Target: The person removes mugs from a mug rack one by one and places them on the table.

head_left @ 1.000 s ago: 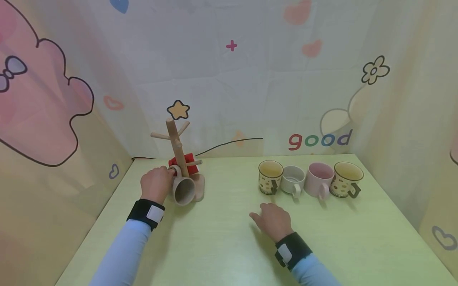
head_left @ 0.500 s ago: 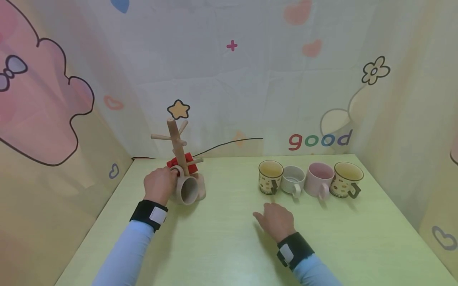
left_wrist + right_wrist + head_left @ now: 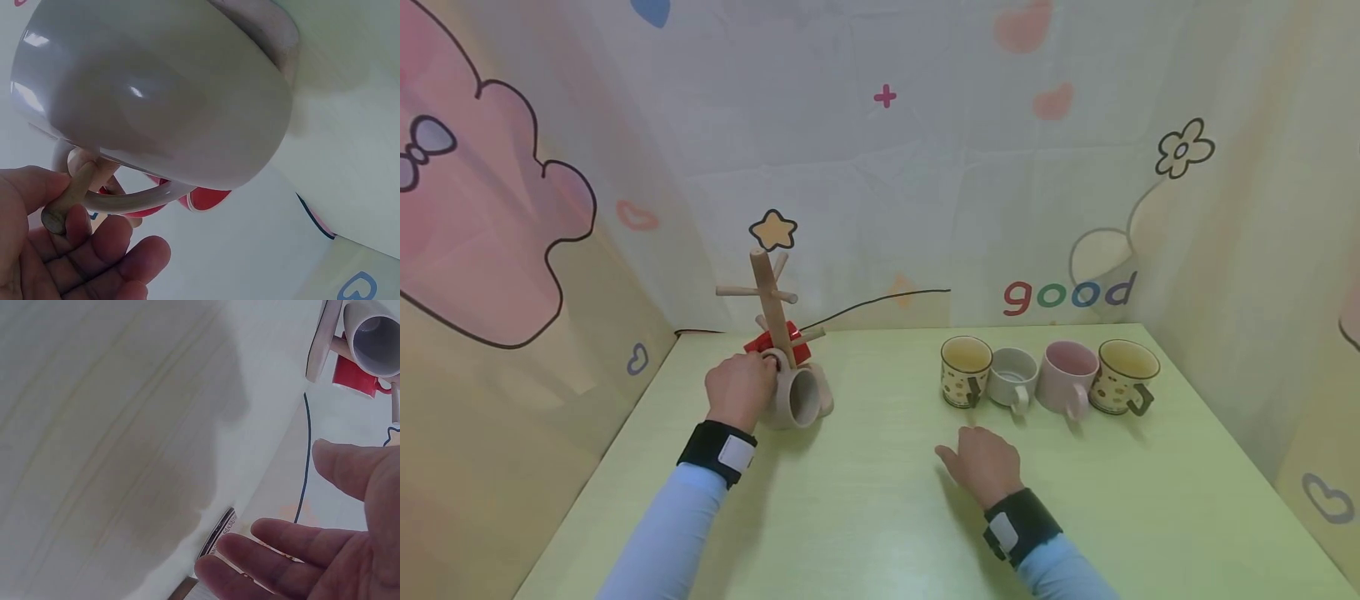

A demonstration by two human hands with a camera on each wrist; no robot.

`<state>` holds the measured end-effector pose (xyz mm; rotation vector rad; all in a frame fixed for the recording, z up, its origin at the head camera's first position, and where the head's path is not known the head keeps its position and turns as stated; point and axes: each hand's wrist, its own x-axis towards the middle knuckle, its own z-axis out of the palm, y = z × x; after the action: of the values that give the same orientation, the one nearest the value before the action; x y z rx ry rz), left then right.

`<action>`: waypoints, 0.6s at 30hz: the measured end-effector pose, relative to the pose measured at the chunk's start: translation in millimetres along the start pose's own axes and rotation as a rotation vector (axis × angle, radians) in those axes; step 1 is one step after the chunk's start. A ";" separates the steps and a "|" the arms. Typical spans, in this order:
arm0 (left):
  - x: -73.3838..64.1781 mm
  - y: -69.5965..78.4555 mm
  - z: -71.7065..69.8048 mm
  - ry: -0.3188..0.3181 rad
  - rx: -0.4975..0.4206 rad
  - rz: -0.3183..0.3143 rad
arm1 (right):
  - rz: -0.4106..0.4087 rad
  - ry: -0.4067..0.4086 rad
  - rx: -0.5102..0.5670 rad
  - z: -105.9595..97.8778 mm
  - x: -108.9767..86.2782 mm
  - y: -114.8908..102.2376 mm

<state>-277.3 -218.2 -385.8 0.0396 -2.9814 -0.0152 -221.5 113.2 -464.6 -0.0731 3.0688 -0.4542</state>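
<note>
My left hand (image 3: 741,390) is at a wooden mug tree (image 3: 767,292) on the left of the table. In the left wrist view its thumb and fingers pinch the end of a wooden peg (image 3: 70,203). A light grey mug (image 3: 156,87) hangs on that peg by its handle, lying sideways with its mouth facing right in the head view. Behind the trunk hangs a red mug (image 3: 802,352), partly hidden. My right hand (image 3: 987,465) is held over the table with its fingers relaxed and thumb apart, touching nothing.
Along the back right stand a spotted yellow mug (image 3: 961,387), a small white cup (image 3: 1002,392), a pink mug (image 3: 1058,392) and another spotted mug (image 3: 1108,392) in a row. A printed curtain (image 3: 865,192) rises behind the table (image 3: 865,500).
The mug tree has turned, its pegs pointing in shifted directions. My left hand and the grey mug have moved slightly right with it; my right hand has drifted a little to the right.
</note>
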 end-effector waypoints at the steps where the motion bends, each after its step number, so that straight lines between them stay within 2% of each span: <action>1: 0.2 0.4 0.1 -0.002 -0.007 -0.008 | 0.001 -0.002 -0.001 0.0 -0.2 0.1; 9: 0.1 3.0 0.8 0.009 -0.068 -0.058 | 0.005 -0.011 0.008 1.3 -0.6 2.8; 14: -1.0 2.2 0.9 -0.001 -0.057 -0.036 | 0.008 -0.006 0.008 2.4 -0.8 4.6; 18: -1.2 0.7 3.6 0.003 -0.112 -0.070 | 0.006 -0.007 0.012 1.8 -1.3 5.3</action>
<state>-276.7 -217.4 -389.6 0.1301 -2.9690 -0.1903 -220.3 117.8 -467.9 -0.0649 3.0588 -0.4712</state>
